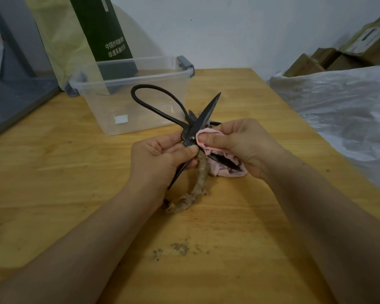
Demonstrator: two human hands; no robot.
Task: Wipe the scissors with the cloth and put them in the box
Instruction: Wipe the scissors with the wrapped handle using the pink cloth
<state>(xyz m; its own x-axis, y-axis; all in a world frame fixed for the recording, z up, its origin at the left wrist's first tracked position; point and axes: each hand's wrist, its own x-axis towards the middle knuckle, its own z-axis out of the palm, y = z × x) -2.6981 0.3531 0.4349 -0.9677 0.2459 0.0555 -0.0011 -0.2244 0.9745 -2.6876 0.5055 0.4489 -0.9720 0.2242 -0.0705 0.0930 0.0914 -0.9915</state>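
Note:
My left hand (162, 159) grips a pair of black iron scissors (206, 115) just below the pivot. They are spread open, with one blade pointing up and away. One handle is wrapped in tan cord (201, 172) and hangs down to the wooden table (75, 172). My right hand (239, 143) presses a pink cloth (206, 137) against the scissors beside the pivot, and the lower blade lies inside the cloth's folds. Behind my hands, a second black pair with a big loop handle (145, 99) lies in front of the clear plastic box (119, 79), which is open.
A dark green carton (103, 29) and a yellowish bag (62, 40) stand behind the box. A grey frame (15, 62) borders the table's left. White plastic sheeting (338, 106) covers the right side, with cardboard boxes (316, 60) beyond. A grey stain (180, 247) marks the near tabletop.

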